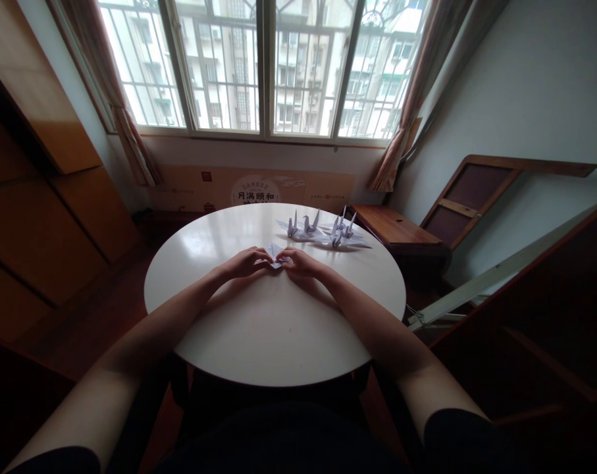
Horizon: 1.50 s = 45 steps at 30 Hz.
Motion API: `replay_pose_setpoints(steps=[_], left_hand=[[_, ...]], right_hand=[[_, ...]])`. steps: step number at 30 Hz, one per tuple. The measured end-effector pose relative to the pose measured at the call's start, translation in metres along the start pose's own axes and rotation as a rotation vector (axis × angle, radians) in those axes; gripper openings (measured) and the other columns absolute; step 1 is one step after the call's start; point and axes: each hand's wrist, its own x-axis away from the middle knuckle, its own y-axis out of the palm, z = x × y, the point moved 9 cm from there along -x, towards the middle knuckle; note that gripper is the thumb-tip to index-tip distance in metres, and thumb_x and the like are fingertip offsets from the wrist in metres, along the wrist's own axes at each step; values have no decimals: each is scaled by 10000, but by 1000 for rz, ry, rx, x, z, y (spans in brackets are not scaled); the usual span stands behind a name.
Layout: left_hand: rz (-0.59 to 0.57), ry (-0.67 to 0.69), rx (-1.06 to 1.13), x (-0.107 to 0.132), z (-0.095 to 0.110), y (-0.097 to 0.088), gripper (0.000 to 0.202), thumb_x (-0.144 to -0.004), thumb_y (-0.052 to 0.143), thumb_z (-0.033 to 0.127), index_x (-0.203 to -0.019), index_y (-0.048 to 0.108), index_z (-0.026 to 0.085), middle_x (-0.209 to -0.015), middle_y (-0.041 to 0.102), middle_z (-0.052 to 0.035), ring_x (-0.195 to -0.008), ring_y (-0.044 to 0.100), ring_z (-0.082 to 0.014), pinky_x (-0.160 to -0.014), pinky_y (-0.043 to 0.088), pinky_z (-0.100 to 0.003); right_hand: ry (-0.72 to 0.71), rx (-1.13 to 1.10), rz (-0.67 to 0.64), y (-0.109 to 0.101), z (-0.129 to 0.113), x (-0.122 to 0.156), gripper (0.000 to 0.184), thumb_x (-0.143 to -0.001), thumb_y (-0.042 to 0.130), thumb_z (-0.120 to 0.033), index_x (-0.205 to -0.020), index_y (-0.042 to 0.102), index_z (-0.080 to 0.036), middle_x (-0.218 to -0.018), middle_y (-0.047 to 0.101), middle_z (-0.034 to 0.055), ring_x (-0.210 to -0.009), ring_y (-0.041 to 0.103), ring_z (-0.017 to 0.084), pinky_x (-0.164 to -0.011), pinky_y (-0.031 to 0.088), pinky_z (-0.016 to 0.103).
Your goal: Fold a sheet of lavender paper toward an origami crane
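Note:
Between my two hands, near the middle of the round white table (278, 329), lies a small piece of folded white paper (274, 250). My left hand (246, 262) grips its left side with the fingertips. On the opposite side, my right hand (299, 261) pinches the paper with bent thumb and fingers. Parts of the paper are hidden behind the fingers. Several folded paper cranes (311, 227) stand grouped on the far right of the tabletop, beyond my right hand and apart from it.
A wooden bench or low cabinet (397, 227) stands just past the table's right edge. Behind the table, a printed cardboard box (328, 187) lies below the barred window (266, 66). Wooden cabinets (46, 197) line the left side.

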Motion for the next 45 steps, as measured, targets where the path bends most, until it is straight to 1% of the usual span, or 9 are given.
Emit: replay_pose_setpoints(steps=[5,9,15,20,26,33,37,41,45], left_hand=[[0,-53,-79,1,-1,-1,304,-945,468,386,-1003,707,207,-962,696,-75,-865,612,-194,-807,478,-315],[-13,-77,-93,1,1,-3,279,-944,465,359,-997,695,209,-948,693,-63,-838,607,-187,-790,474,-306],[-8,-71,-64,1,4,-3,313,-844,605,425,-1053,701,211,-898,682,-60,-857,607,-193,-772,476,-285],[-24,-66,11,-1,0,0,255,-873,566,382,-905,724,185,-855,674,-64,-764,611,-162,-700,484,-259],[4,-205,119,-1,-20,5,401,-872,546,327,-1250,586,198,-827,694,-20,-627,593,-129,-645,493,-255],[21,-239,127,-1,-25,7,483,-847,573,339,-1310,521,211,-792,670,4,-650,591,-135,-652,487,-254],[43,-253,155,-1,-25,7,447,-832,588,311,-1268,544,218,-866,635,-17,-688,605,-134,-659,506,-256],[90,-216,200,-2,-27,7,275,-811,637,321,-1051,667,189,-1055,555,-79,-726,607,-120,-674,533,-266],[50,-143,191,-3,-27,14,193,-852,601,327,-877,730,185,-973,597,-70,-743,600,-128,-715,522,-274]], right_hand=[[-27,-65,0,-4,-2,2,292,-731,647,-115,-1017,691,-156,-1016,652,73,-916,612,191,-826,467,300],[-26,-86,4,-3,-2,1,207,-764,652,-148,-966,701,-142,-1006,653,80,-888,613,182,-830,460,299],[-15,-84,45,-4,1,-3,131,-817,620,-168,-885,728,-141,-919,647,74,-792,600,153,-756,454,264],[-8,-105,14,-4,3,-4,169,-839,601,-227,-798,730,-126,-820,605,48,-670,537,119,-664,424,238],[60,26,41,-4,9,-6,280,-889,512,-256,-722,688,-117,-756,597,42,-646,495,115,-629,388,229],[225,265,46,-4,10,-2,260,-909,517,-339,-852,704,-168,-888,645,89,-846,552,204,-760,406,293],[306,294,55,-4,6,1,261,-906,534,-390,-893,692,-183,-967,640,113,-965,539,250,-840,401,343],[348,341,48,-2,4,1,332,-911,510,-461,-921,683,-177,-1012,634,124,-1009,522,273,-864,391,376],[375,402,54,-1,6,0,376,-920,477,-494,-962,676,-178,-1055,629,129,-1042,507,286,-864,387,389]])
